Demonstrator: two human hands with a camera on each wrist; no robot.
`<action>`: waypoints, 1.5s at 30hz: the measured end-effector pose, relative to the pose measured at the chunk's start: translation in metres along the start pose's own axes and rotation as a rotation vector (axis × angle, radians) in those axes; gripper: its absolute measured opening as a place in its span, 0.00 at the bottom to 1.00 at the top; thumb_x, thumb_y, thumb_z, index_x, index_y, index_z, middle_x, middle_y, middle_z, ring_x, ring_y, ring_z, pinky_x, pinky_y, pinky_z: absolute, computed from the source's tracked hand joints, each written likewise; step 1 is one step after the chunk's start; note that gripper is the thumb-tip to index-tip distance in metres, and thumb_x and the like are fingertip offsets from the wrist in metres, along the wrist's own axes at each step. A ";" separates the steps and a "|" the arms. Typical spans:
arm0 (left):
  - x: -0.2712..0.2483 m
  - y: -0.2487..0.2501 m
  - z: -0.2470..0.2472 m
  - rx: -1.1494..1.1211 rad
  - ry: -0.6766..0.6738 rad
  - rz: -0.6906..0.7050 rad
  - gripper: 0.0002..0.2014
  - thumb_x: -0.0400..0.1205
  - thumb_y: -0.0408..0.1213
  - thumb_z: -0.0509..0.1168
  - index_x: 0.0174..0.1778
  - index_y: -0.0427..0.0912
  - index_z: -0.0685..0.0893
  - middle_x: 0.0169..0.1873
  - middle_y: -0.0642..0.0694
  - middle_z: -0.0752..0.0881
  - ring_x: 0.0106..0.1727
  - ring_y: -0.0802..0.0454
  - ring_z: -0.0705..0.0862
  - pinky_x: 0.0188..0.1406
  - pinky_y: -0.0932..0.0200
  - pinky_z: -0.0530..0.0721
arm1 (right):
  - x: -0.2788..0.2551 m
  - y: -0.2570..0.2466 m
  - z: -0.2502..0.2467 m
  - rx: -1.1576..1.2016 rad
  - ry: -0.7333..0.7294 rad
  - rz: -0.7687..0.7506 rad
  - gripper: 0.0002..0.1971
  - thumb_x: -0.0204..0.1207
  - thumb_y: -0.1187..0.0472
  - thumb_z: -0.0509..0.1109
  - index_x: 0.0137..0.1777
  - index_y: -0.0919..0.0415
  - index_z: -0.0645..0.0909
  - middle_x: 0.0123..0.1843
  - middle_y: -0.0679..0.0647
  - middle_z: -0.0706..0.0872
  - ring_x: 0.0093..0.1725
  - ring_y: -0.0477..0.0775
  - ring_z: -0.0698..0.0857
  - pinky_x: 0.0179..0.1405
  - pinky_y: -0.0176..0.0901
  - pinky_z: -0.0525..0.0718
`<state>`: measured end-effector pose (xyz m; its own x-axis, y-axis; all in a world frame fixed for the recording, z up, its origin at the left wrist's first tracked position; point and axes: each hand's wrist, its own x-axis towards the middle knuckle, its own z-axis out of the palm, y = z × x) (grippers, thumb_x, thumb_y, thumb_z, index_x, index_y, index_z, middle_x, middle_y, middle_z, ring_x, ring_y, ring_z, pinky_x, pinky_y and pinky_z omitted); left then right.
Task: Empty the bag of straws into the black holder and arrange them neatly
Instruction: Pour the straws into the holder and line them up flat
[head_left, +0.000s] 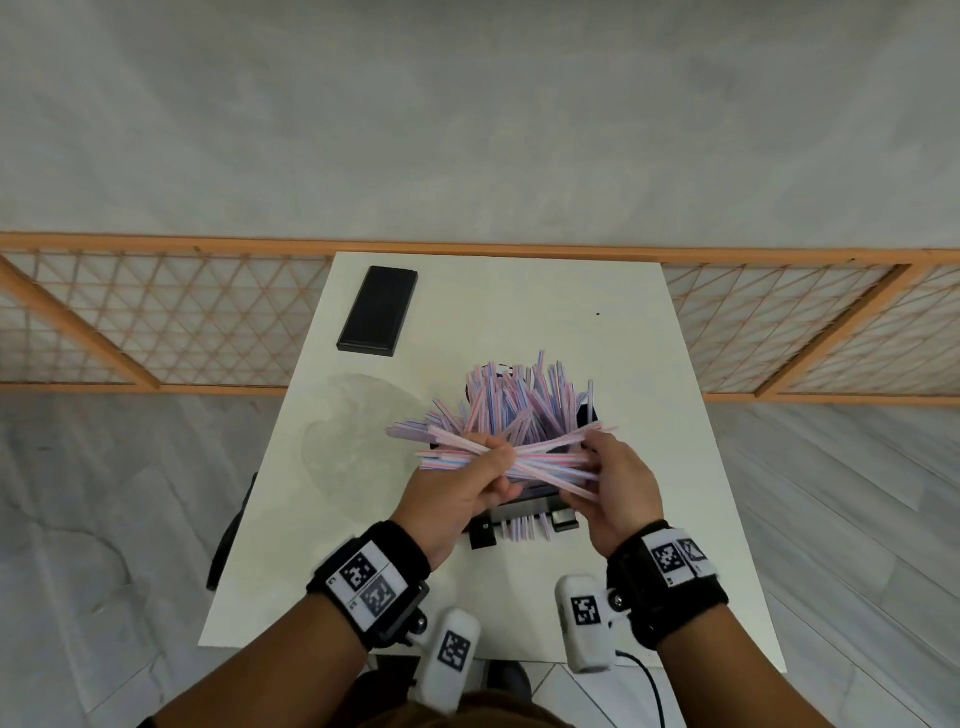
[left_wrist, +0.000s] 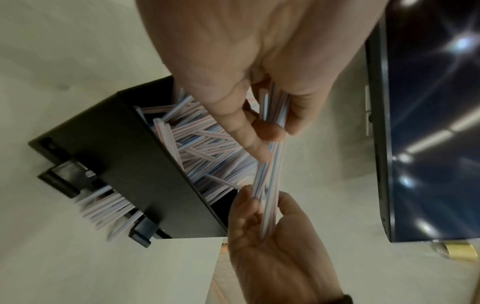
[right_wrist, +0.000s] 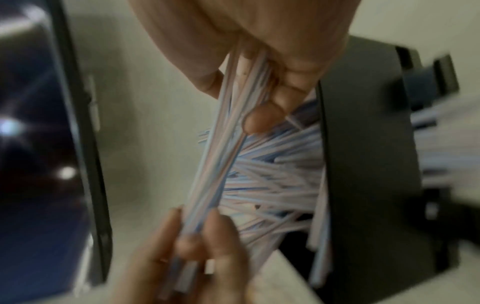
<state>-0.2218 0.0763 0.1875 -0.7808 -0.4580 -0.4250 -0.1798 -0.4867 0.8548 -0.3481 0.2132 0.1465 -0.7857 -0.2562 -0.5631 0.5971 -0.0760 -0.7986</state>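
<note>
The black holder (head_left: 524, 509) stands mid-table, stuffed with pink, blue and white striped straws (head_left: 519, 400) that stick out at many angles. Several straw ends poke from its front slot (left_wrist: 109, 209). Just above the holder's near edge, a loose bundle of straws (head_left: 545, 460) lies crosswise between both hands. My left hand (head_left: 498, 467) grips its left part, and my right hand (head_left: 592, 452) pinches its right end. The wrist views show the same bundle (left_wrist: 270, 164) (right_wrist: 221, 154) beside the holder (left_wrist: 130, 164) (right_wrist: 369, 164). A crumpled clear bag (head_left: 363, 415) lies left of the holder.
A flat black glossy slab (head_left: 378, 310) lies at the table's far left and appears as a dark panel (left_wrist: 428, 123) (right_wrist: 39, 144) in the wrist views. The white table (head_left: 649, 364) backs onto an orange lattice railing (head_left: 156, 322). A dark chair part (head_left: 228, 530) sits at the table's left edge.
</note>
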 end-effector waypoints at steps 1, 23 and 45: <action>0.001 -0.001 -0.002 -0.021 0.033 0.004 0.02 0.84 0.28 0.71 0.47 0.37 0.88 0.30 0.40 0.79 0.34 0.48 0.80 0.56 0.42 0.91 | 0.000 0.001 -0.003 -0.088 0.004 -0.052 0.10 0.81 0.54 0.71 0.51 0.63 0.81 0.42 0.59 0.87 0.37 0.56 0.88 0.32 0.48 0.88; 0.003 -0.003 -0.043 -0.005 0.110 0.036 0.04 0.84 0.27 0.71 0.44 0.38 0.87 0.33 0.37 0.82 0.32 0.49 0.83 0.58 0.39 0.91 | 0.037 -0.048 -0.005 -0.570 -0.277 -0.312 0.24 0.80 0.35 0.63 0.56 0.53 0.89 0.53 0.50 0.94 0.58 0.51 0.91 0.62 0.50 0.84; 0.026 -0.028 -0.076 0.548 0.264 0.051 0.16 0.74 0.46 0.82 0.54 0.48 0.88 0.51 0.52 0.91 0.47 0.48 0.92 0.53 0.45 0.92 | 0.068 0.002 -0.003 -1.716 -0.621 -0.923 0.24 0.74 0.49 0.77 0.68 0.54 0.81 0.60 0.54 0.85 0.59 0.59 0.83 0.63 0.55 0.83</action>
<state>-0.1918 0.0216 0.1296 -0.6342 -0.6738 -0.3792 -0.4825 -0.0384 0.8751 -0.4010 0.1984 0.1063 -0.3321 -0.9354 -0.1215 -0.8880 0.3535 -0.2940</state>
